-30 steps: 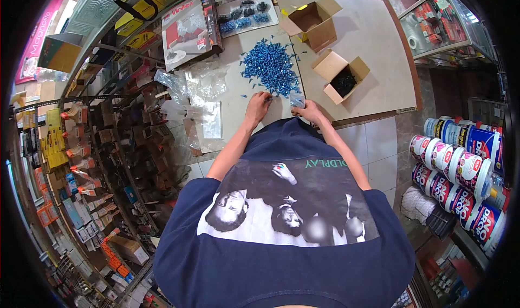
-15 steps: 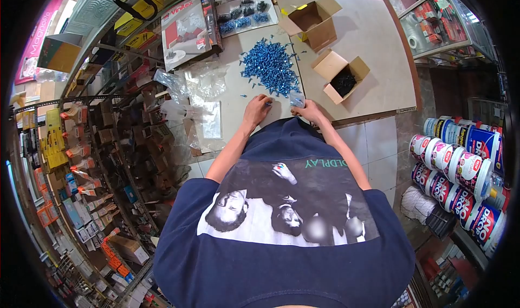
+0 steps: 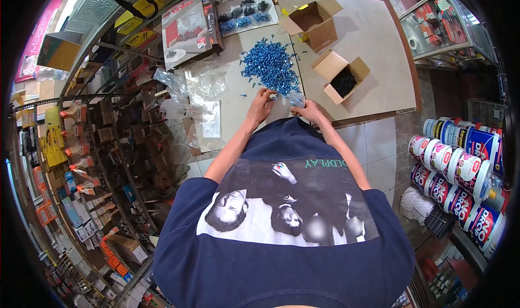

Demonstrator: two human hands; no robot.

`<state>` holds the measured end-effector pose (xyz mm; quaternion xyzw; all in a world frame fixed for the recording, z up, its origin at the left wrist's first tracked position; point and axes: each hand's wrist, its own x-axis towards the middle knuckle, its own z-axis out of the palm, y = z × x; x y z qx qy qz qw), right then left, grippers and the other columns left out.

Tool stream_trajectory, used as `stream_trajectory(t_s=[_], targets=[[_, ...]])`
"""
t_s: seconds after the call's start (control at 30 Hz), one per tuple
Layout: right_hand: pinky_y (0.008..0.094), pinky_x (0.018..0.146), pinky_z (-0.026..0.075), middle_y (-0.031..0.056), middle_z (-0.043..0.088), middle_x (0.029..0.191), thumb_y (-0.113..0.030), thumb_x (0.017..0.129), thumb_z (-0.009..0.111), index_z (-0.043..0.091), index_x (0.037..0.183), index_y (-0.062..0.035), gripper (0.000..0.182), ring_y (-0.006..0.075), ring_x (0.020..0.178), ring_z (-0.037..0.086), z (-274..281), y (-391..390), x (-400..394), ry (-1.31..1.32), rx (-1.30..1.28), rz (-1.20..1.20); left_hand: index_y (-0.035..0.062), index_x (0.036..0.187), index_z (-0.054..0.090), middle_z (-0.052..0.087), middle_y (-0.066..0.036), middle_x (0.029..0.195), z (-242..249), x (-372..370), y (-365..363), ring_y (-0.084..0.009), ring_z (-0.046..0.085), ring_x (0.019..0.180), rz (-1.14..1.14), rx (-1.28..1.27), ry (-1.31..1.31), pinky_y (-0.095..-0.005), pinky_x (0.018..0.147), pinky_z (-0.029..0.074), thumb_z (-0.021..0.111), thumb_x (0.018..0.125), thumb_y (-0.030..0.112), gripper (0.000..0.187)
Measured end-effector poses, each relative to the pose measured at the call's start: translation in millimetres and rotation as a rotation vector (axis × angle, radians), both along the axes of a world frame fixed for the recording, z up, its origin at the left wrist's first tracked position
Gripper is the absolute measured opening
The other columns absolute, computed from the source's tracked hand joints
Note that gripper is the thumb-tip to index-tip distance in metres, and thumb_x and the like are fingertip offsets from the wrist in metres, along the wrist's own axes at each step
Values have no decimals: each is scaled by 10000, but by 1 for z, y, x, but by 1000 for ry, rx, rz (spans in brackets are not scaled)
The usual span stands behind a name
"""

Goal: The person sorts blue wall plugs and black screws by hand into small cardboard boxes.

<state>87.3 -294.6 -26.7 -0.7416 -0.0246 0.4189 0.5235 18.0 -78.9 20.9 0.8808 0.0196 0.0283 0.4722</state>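
A heap of small blue screw-like pieces (image 3: 268, 64) lies on the pale table. My left hand (image 3: 261, 106) is at the heap's near edge, its fingers curled together; what sits between them is too small to make out. On the other side, my right hand (image 3: 309, 111) grips a small clear plastic bag (image 3: 296, 99) close to the heap. Something bluish shows through the bag. The two hands are a short way apart, just in front of my dark shirt.
An open carton (image 3: 342, 84) of black pieces and another open carton (image 3: 313, 24) stand at the right. Behind the heap are a Vinlex box (image 3: 187, 29) and a tray (image 3: 246, 15) of bagged pieces. Loose plastic bags (image 3: 203, 80) lie left. Paint buckets (image 3: 457, 167) stack at far right.
My left hand has moved forward and slightly right, up to the near edge of the blue heap. My right hand and the bag have stayed almost still.
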Motion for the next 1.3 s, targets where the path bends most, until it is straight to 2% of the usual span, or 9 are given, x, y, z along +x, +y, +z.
stream_trajectory(t_s=[0.13, 0.37, 0.43, 0.53, 0.63, 0.73, 0.83, 0.97, 1.3], targets=[[305, 762, 526, 70, 714, 860, -189, 813, 713, 700, 913, -14, 202, 154, 796, 680, -5, 1, 0, -35, -36, 11, 60, 1095, 593, 545, -115, 1087, 32, 27, -19, -206, 663, 873, -33, -124, -61, -309, 757, 544, 683, 805, 0, 309], [312, 773, 519, 74, 714, 893, -200, 802, 720, 695, 960, -38, 227, 156, 825, 675, -13, -3, -1, 28, -7, -28, 50, 1095, 585, 550, -119, 1090, 42, 48, -48, -219, 673, 864, -272, -172, 38, -324, 764, 538, 670, 808, -2, 304], [327, 780, 519, 88, 713, 887, -215, 795, 725, 686, 977, -26, 266, 174, 833, 677, 8, -2, -1, -116, -159, 49, 52, 1092, 588, 551, -126, 1087, 42, 45, -49, -230, 675, 859, -300, -131, 30, -333, 764, 534, 661, 821, 14, 284], [344, 794, 518, 101, 713, 894, -254, 773, 740, 684, 991, -22, 323, 201, 836, 681, 20, -3, -1, -23, -60, 17, 55, 1085, 594, 554, -136, 1081, 43, 42, -47, -243, 661, 870, -334, -85, 5, -343, 768, 526, 666, 824, 43, 271], [343, 794, 520, 102, 715, 886, -231, 780, 732, 692, 987, -29, 292, 203, 827, 683, -16, 0, -1, -114, -82, -16, 55, 1052, 609, 558, -147, 1073, 41, 38, -41, -276, 616, 961, -213, -101, -41, -372, 827, 501, 687, 811, 85, 254], [321, 773, 531, 99, 716, 881, -165, 809, 701, 699, 959, -19, 209, 179, 809, 683, 12, 0, 0, -113, -126, 40, 53, 1009, 624, 552, -152, 1086, 18, 33, -21, -336, 526, 1042, -16, 118, -101, -412, 907, 445, 723, 763, 163, 287], [302, 743, 541, 90, 714, 863, -124, 827, 678, 700, 926, -2, 159, 154, 787, 679, 15, 2, 0, 18, -29, -6, 60, 1015, 636, 554, -146, 1092, -5, 17, -1, -341, 524, 1029, 35, 340, -43, -419, 903, 450, 730, 760, 193, 303], [292, 728, 545, 81, 711, 845, -140, 826, 686, 694, 913, 14, 177, 145, 764, 676, 8, 2, 0, 22, 31, -8, 85, 1009, 656, 572, -123, 1095, -17, -3, 20, -326, 530, 1022, -42, 409, 11, -420, 894, 456, 709, 772, 179, 260], [291, 719, 543, 78, 705, 855, -136, 848, 682, 683, 923, 17, 170, 143, 762, 667, 16, 1, 1, 17, 16, 2, 46, 990, 660, 614, -133, 999, -17, -13, 22, -294, 604, 911, 93, 214, 54, -366, 780, 500, 660, 826, 106, 174]])
